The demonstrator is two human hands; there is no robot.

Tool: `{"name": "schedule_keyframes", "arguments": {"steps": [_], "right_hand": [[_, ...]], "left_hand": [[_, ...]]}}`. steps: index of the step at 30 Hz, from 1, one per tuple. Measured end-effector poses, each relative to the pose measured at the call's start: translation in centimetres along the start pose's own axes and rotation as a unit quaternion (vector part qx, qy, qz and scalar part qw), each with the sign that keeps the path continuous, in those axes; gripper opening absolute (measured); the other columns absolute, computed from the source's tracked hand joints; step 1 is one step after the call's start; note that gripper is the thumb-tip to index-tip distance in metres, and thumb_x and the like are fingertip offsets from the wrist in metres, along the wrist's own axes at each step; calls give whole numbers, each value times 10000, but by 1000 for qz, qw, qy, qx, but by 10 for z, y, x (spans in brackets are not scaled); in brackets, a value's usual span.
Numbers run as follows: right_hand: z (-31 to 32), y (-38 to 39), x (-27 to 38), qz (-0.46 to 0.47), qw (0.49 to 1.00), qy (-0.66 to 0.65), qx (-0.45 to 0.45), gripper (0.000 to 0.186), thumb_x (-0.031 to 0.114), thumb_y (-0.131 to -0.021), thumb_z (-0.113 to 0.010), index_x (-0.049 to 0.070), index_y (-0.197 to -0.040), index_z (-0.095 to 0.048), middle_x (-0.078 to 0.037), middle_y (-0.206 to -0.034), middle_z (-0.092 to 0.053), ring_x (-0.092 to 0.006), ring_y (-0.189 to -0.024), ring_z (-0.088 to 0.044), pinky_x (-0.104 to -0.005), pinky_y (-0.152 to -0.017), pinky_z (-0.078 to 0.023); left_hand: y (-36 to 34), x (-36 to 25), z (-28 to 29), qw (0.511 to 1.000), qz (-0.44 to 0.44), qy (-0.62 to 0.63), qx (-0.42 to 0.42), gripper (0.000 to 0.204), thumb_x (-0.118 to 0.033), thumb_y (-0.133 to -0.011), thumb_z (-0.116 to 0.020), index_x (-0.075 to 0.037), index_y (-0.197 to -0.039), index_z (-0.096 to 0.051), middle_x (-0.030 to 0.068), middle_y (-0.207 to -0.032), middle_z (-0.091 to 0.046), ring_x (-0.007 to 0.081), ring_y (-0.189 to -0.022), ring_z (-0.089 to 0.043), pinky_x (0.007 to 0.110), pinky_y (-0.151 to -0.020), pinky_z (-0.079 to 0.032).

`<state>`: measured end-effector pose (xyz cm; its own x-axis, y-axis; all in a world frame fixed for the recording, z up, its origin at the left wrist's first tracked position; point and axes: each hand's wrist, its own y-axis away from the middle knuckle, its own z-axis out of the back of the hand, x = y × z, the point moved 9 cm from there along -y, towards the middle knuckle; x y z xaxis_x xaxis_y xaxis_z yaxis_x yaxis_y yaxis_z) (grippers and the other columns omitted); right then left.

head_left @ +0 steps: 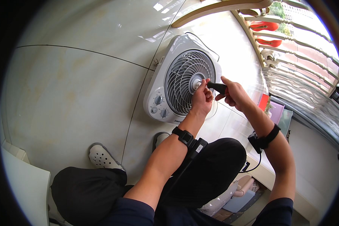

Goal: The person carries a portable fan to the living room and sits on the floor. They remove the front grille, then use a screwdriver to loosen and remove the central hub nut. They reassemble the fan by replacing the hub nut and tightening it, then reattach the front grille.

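A white box fan (153, 87) lies on the tiled floor in front of me, its round grille of curved grey blades (177, 92) facing up and its control knobs (159, 100) toward me. My left hand (203, 98) is closed in a pinch over the right side of the grille, beside the pale hub (196, 83). What its fingertips hold is too small to make out. From the right, my right hand (235, 93) grips the black handle of what looks like a screwdriver (217, 87). The tool's narrow end points at my left fingertips; its tip is hidden there.
The fan's dark cord (205, 44) loops along its far right side. A curved wooden piece (214, 9) stands beyond it. White railing bars (286, 35) with red shoes (265, 26) are at upper right. A low shelf (248, 205) with items sits by my right knee.
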<state>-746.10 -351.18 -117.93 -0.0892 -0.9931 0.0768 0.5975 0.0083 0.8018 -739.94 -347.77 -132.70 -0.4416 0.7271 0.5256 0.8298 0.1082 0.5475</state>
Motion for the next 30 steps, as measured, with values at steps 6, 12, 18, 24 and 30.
{"name": "schedule_keyframes", "arguments": {"steps": [6,12,18,24,30], "right_hand": [[-42,73,65,580,647,477,-132,389,283,-974,-715,-30,-1203,-685,-179,-906,-742,-265,-686,-724,-350,-642,-571],[-2,4,9,38,999,-12,-32,399,282,-1061,-588,-97,-1016,-704,-101,-731,-723,-135,-476,-585,-316,-446,-469],[-32,61,64,491,753,430,-82,348,134,-868,-779,53,-1199,-708,-167,-992,-730,-357,-819,-731,-435,-764,-582],[-20,38,56,382,842,368,-97,320,140,-859,-786,38,-1155,-718,-163,-899,-724,-353,-831,-733,-428,-769,-578],[-18,63,62,450,780,420,-109,295,114,-865,-759,38,-1147,-721,-155,-910,-728,-351,-801,-728,-414,-746,-579]], "left_hand": [[0,-2,-2,1000,-19,-10,5,217,-360,-1077,-652,-147,-1052,-692,-81,-610,-392,67,-534,-368,266,-516,-278],[0,1,1,1000,-4,-14,-6,213,-364,-1069,-666,-153,-1062,-690,-83,-599,-382,70,-528,-350,262,-519,-274],[2,-1,-2,1000,-9,-8,-11,244,-374,-1076,-652,-134,-1071,-690,-83,-606,-367,69,-518,-319,259,-513,-255],[24,-1,6,995,-28,-82,-46,196,-266,-1043,-570,-116,-965,-667,-65,-616,-349,100,-521,-359,269,-506,-257],[49,6,-15,952,-22,-305,19,196,-132,-1034,-443,14,-1062,-571,89,-805,-610,164,-655,-597,288,-576,-473]]}}
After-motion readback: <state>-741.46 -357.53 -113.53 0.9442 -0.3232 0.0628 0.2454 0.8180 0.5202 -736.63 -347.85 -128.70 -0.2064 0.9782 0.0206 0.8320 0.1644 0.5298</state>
